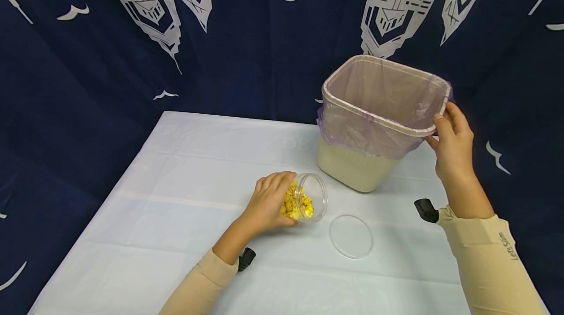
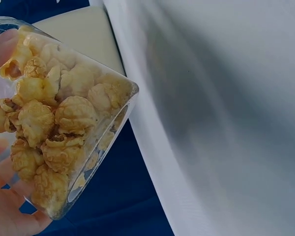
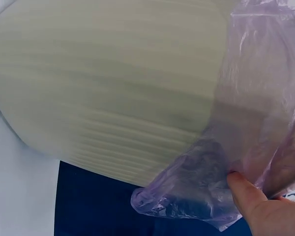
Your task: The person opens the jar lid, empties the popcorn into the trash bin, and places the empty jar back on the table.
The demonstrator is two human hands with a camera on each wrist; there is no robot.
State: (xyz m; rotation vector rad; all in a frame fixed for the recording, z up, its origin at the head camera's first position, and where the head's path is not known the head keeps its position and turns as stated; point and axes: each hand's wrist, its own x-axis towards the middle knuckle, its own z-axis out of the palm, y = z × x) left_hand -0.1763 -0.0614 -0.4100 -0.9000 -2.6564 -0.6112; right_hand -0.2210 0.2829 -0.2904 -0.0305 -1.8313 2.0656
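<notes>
My left hand (image 1: pixel 267 203) grips a clear plastic jar (image 1: pixel 314 197) of yellow popcorn (image 1: pixel 296 201), tipped on its side with the mouth toward the right. In the left wrist view the popcorn (image 2: pixel 54 123) lies heaped inside the clear wall, fingers and thumb around the jar. My right hand (image 1: pixel 456 146) holds the right rim of a cream trash bin (image 1: pixel 357 163), thumb on the rim. A thin purple bag (image 1: pixel 365 131) lines the bin and folds over its rim. In the right wrist view the bag (image 3: pixel 255 83) hangs down the ribbed bin wall (image 3: pixel 113 88).
A clear round lid (image 1: pixel 351 236) lies on the white-covered table (image 1: pixel 185 178), just below and right of the jar. The bin stands near the table's back right edge. Behind it hangs a dark blue curtain (image 1: pixel 246 60) with white prints.
</notes>
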